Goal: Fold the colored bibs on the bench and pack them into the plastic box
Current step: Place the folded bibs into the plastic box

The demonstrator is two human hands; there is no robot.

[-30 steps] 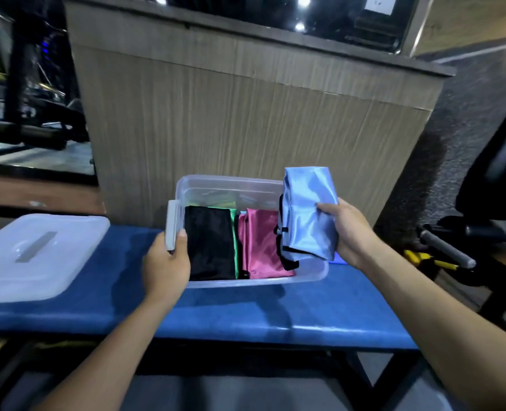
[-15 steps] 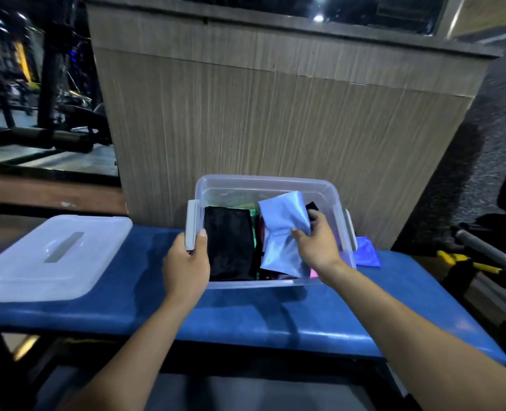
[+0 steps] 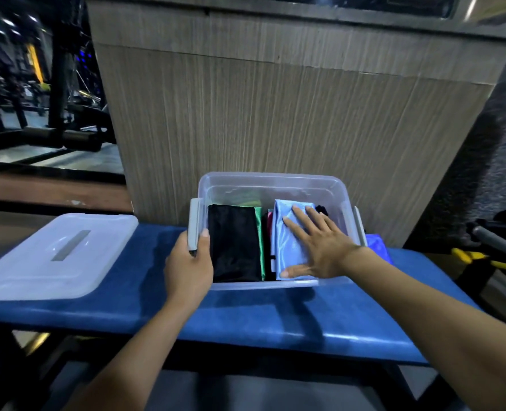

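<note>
The folded light-blue bib lies flat inside the clear plastic box, on the right-hand side, on top of a pink bib of which only a sliver shows at its left edge. The right hand rests on it with fingers straight and spread, palm down, pressing the cloth without gripping it. To the left, in the same box, a folded black bib sits on top, with the edge of a green bib showing along its right side and some more green cloth behind it; something dark peeks out past the blue bib's far corner, but I cannot tell what it is. The left hand grasps the grey latch on the box's left wall, thumb over the rim, which looks like steadying. The box stands on the blue padded counter, close to a wood-grain panel. Its lid lies off, well to the left on the counter. Just right of the box, a piece of deep-blue cloth lies on the counter, mostly hidden; it may be one more bib waiting. By my reading the packing is mostly done: at least four bibs are in, perhaps one remains, and the lid is not yet on.
</note>
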